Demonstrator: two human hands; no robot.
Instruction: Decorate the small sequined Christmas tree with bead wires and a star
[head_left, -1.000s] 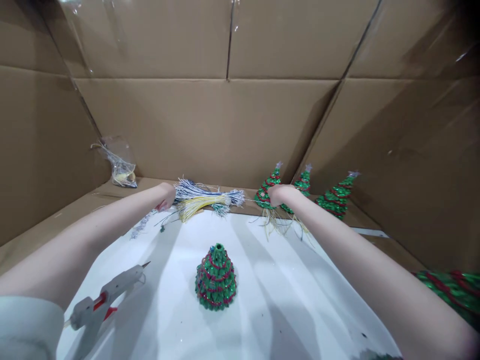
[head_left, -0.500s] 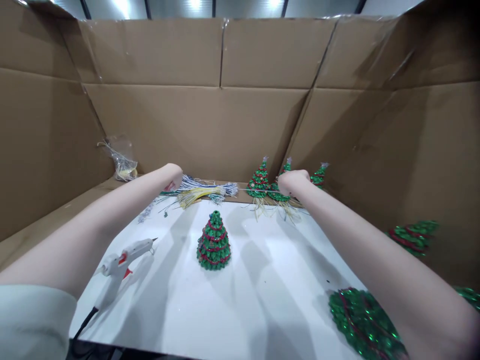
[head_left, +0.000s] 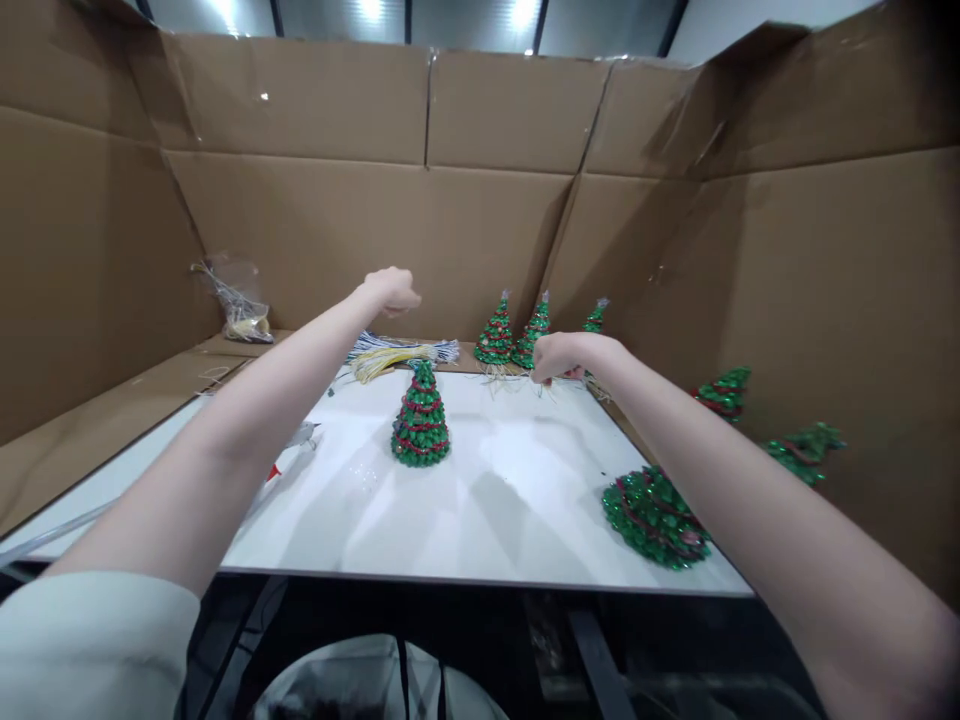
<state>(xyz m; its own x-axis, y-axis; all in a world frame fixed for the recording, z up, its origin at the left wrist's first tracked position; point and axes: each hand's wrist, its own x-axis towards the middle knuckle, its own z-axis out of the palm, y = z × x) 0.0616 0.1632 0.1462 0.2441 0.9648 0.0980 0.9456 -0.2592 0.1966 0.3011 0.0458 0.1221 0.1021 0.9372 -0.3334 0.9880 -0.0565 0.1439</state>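
My left hand point(head_left: 391, 291) is closed in a fist, raised in front of the back cardboard wall and above the bundles of strands. Lower and to the right, my right hand point(head_left: 561, 356) is closed too, in front of the back trees. A thin strand ran beside my right hand a moment ago; what the fingers hold now is hidden. Between and below the hands, a green beaded Christmas tree point(head_left: 421, 420) with red garland stands upright on the white table point(head_left: 480, 540). Blue-white strands point(head_left: 448, 350) and yellow strands point(head_left: 379, 362) lie behind it.
Finished trees with star tops point(head_left: 496, 335) stand at the back. More green trees point(head_left: 652, 515) lie at the right, partly behind my right forearm. My left forearm mostly hides a glue gun point(head_left: 304, 434). A clear bag point(head_left: 244, 310) sits in the left corner. Cardboard walls point(head_left: 495, 230) enclose the table.
My left hand has risen and moved right, while my right hand has shifted slightly left. The view has moved back, showing the table's front edge. The thin strand no longer shows.
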